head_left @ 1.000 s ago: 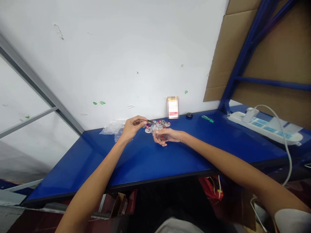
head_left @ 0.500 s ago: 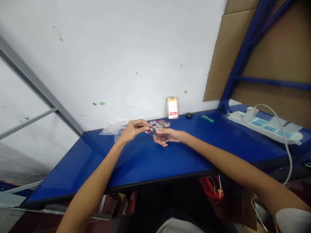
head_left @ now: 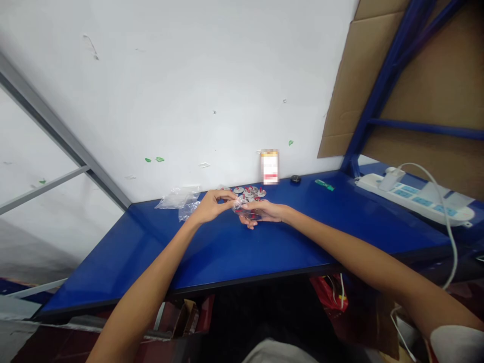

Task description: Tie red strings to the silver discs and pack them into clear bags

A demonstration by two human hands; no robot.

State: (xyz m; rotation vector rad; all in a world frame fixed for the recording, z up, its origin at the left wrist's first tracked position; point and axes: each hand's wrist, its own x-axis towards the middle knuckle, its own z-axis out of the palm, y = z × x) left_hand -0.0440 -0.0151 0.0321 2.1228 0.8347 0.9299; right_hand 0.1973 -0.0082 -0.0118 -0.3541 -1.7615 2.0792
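Observation:
A small clear plastic bag (head_left: pixel 239 205) is held between my two hands above the blue table. My left hand (head_left: pixel 212 205) pinches the bag's left end with thumb and fingertips. On the other side, my right hand (head_left: pixel 267 210) grips the bag, its thumb on top and fingers curled beneath. Round, flat pieces with red parts show dimly through the plastic; how many is hidden. Just behind the hands lies a cluster of silvery-white discs (head_left: pixel 250 193), each with a small red part standing up.
Empty clear bags (head_left: pixel 176 197) lie on the blue table (head_left: pixel 242 257) at the left. Toward the back are a small card (head_left: pixel 269 167), a round black object (head_left: pixel 295 179) and a green object (head_left: pixel 324 185). A white power strip (head_left: pixel 416 199) with a cable sits right.
The red-and-clear piece that showed at my left fingertips has moved into the bag area. My left hand has shifted slightly right, onto the bag's end. The right hand has tilted a little.

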